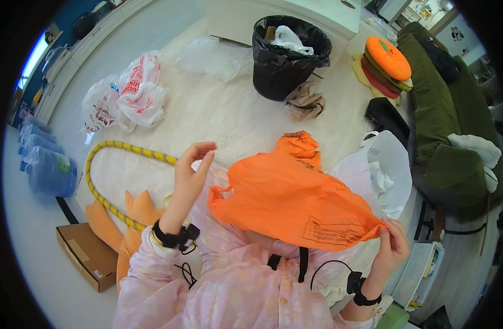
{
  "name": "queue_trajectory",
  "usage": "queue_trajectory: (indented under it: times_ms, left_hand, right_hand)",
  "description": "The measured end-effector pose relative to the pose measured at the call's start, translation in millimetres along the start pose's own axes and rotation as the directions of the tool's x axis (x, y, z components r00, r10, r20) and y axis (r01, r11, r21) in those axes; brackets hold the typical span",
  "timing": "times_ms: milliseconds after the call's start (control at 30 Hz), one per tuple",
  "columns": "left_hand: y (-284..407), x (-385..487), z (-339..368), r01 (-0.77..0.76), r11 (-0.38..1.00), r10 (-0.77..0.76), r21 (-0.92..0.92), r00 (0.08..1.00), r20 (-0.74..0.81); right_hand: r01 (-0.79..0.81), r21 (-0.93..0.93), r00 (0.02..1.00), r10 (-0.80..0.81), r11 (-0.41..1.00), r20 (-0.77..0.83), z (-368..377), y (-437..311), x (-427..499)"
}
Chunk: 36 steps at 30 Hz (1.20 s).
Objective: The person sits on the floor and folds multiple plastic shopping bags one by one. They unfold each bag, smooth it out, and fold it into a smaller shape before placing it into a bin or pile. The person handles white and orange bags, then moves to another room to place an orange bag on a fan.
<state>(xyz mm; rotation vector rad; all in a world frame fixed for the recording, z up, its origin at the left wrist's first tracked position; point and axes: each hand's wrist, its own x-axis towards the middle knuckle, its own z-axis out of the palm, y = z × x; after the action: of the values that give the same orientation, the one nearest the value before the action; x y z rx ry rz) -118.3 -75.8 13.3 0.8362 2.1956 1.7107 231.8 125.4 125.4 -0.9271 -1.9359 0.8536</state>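
An orange plastic bag (276,193) is spread flat across the person's lap, its far end crumpled and dark printing near its right edge. My right hand (393,242) pinches the bag's right corner between thumb and fingers. My left hand (195,166) is raised beside the bag's left handle, thumb apart from the curled fingers, with nothing seen in it. Right of the bag stands a white bag (393,164) with crumpled tissue inside. Black straps with small devices circle both wrists.
White plastic bags (142,92) lie on the cream rug, and a black-lined bin (276,78) stands ahead beside a crumpled brown bag (305,103). A yellow hoop (91,177), cardboard box (88,259) and blue water bottles (49,164) are left. A green sofa (449,123) is right.
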Motion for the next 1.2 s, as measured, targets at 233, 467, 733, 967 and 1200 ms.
queue_trajectory:
  times_ms: [233, 467, 733, 967, 1200]
  left_hand:
    - [-72.9, -36.0, 5.9, 0.503, 0.863, -0.371, -0.045, 0.693, 0.618]
    - [-59.3, -39.9, 40.4, 0.124, 0.910, -0.405, 0.397, 0.482, 0.777]
    - [-65.6, -40.7, 72.2, 0.259, 0.963, -0.232, 0.073, 0.660, 0.714]
    - [-69.9, -53.2, 113.7, 0.957, 0.077, -0.151, -0.278, 0.287, 0.946]
    - [-35.4, -10.5, 36.0, 0.857, 0.327, -0.239, -0.398, 0.483, 0.842]
  right_hand:
    - [-0.096, 0.024, 0.989, 0.098, 0.995, -0.111, -13.7, 31.9, -17.3]
    - [-0.151, 0.055, 0.954, 0.160, 0.987, -0.252, -45.5, 56.6, -19.6]
    - [-0.088, 0.331, 0.922, 0.203, 0.939, -0.331, -94.4, 91.1, -21.4]
    - [-0.094, 0.380, 0.909, 0.235, 0.920, -0.344, -112.8, 101.3, -29.5]
    - [-0.128, 0.379, 0.871, 0.287, 0.916, -0.400, -124.3, 123.2, -35.0]
